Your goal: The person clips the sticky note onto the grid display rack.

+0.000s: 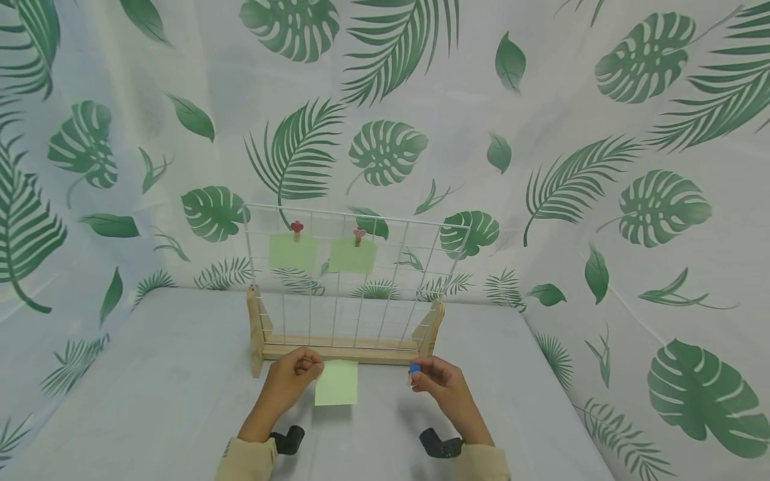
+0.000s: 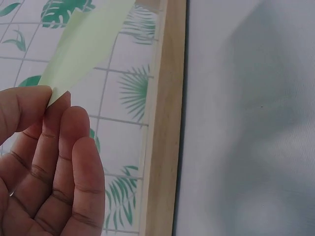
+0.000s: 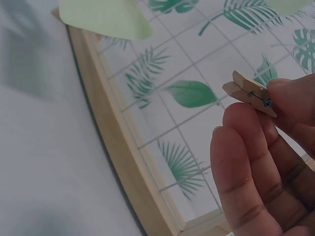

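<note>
My left hand (image 1: 293,376) pinches a pale green sticky note (image 1: 337,384) by its upper left corner, between thumb and forefinger. In the left wrist view the note (image 2: 88,44) slants up from the fingertips. My right hand (image 1: 444,384) pinches a small wooden clothespin (image 3: 251,93) between thumb and fingers; a blue piece (image 1: 414,368) shows on it in the head view. Both hands are in front of a white wire grid (image 1: 385,294) in a wooden stand (image 1: 343,354). On the grid hang two more green notes (image 1: 293,252), (image 1: 353,257), under a red-topped clothespin (image 1: 297,229) and a pink-topped clothespin (image 1: 359,236).
The stand is on a table with a white cover (image 1: 180,361). Behind and beside it hangs a white curtain (image 1: 457,133) printed with green leaves. A black strap mount (image 1: 291,440) is on the left wrist and another black mount (image 1: 439,443) on the right.
</note>
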The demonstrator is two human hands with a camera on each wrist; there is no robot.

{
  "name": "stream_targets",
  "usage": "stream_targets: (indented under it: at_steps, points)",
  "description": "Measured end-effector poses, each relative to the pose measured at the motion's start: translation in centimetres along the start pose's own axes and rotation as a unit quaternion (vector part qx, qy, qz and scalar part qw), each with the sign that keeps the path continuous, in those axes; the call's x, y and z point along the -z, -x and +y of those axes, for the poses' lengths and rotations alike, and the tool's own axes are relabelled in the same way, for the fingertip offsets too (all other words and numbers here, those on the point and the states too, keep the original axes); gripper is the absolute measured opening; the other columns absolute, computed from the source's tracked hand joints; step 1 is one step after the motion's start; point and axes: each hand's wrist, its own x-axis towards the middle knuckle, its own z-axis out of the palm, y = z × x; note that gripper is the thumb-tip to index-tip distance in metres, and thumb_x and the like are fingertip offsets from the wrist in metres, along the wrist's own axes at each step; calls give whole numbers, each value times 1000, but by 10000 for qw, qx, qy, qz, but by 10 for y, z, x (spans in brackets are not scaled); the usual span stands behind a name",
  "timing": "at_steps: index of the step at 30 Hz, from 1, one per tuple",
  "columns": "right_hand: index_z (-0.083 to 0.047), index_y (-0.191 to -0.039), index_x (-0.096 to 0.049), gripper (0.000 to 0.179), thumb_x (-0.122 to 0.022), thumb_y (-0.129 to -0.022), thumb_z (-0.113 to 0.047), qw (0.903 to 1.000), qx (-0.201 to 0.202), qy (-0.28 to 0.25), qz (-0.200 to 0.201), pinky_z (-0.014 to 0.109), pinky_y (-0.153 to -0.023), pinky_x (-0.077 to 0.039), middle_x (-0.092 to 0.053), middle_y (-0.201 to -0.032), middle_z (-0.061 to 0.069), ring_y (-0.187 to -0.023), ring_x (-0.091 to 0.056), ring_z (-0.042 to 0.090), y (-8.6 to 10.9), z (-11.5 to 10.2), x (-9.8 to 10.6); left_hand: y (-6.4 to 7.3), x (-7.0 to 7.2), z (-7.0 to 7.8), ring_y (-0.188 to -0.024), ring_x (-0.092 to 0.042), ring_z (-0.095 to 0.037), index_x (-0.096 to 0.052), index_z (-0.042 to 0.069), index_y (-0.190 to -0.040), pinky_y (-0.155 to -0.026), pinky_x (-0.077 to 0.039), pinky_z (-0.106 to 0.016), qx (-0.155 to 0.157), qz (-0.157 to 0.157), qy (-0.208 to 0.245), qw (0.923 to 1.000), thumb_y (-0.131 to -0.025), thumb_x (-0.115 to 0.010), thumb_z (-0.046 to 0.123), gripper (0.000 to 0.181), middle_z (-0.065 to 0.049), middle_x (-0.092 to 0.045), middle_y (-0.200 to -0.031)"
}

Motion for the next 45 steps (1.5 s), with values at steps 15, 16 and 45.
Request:
stream_targets:
  at_steps: [15, 16, 45]
  points:
    - [16, -128, -65, 31, -69, -104, -3, 9996, 167, 86, -218, 27, -85, -63, -70, -111, 29, -91, -72, 11, -5, -8, 6, -2, 6, 18, -82, -63, -12, -74, 9, -100, -75, -53, -28, -34, -68, 42, 10000, -101, -77, 13, 5, 1, -73, -90]
    - [16, -128, -65, 31, -68, -105, -3, 9995, 195, 94, -237, 27, -85, -63, -70, -111, 29, -92, -71, 10, -5, -8, 6, -2, 6, 19, -82, -63, -12, -74, 9, -101, -75, -53, -28, -58, -64, 50, 10000, -101, -77, 13, 5, 1, -73, -90]
    - [11, -121, -69, 25, -72, -100, -1, 9963, 609, 597, 99, 23, -87, -60, -75, -106, 12, -93, -72, 8, -17, -39, 15, -11, 11, 43, -80, -65, -13, -75, 6, -101, -72, -54, -28, -373, -9, 242, 9990, -101, -77, 14, 8, 0, -75, -88]
